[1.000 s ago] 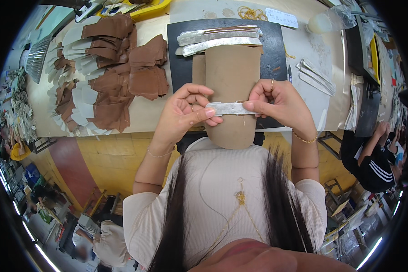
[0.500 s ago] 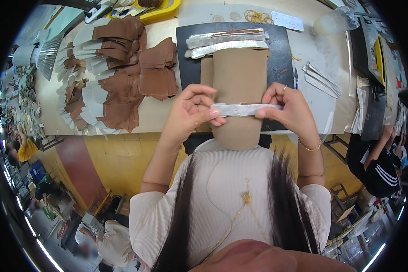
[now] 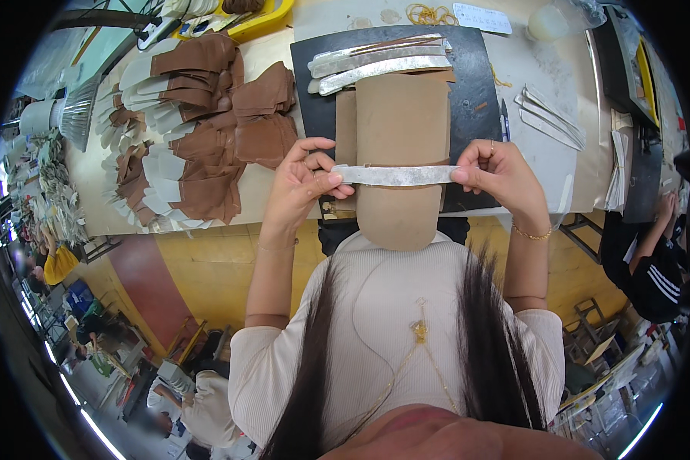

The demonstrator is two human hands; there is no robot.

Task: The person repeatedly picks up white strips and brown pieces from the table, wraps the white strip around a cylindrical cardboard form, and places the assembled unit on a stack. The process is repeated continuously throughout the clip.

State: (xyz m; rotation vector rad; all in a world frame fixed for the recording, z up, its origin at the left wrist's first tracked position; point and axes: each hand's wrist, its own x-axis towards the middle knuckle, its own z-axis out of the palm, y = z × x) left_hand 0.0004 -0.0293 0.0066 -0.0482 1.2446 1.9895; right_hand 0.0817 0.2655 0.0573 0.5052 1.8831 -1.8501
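A narrow whitish-silver strip (image 3: pixel 395 175) stretches crosswise between my two hands. My left hand (image 3: pixel 305 178) pinches its left end between thumb and finger, and my right hand (image 3: pixel 498 175) pinches the right end. Beneath the strip lies a long tan panel with a rounded near end (image 3: pixel 400 123), which overhangs the table edge toward me. Along the strip's far side shows a thin brown edge. Several similar silvery strips (image 3: pixel 383 64) and thin brown strips lie beyond the panel on a black board (image 3: pixel 471 69).
Stacks of brown and white cut pieces (image 3: pixel 199 153) cover the table's left side. To the right lie a pen (image 3: pixel 504 119), loose white strips (image 3: pixel 550 119) and a plastic bottle (image 3: pixel 550 23). A yellow tray (image 3: pixel 264 21) and a lamp (image 3: pixel 77 115) stand at the left. Other people work nearby.
My hands have moved apart to the strip's ends, so more of it shows, pulled out straight. The left hand shifted left and the right slightly right. The view has shifted a little.
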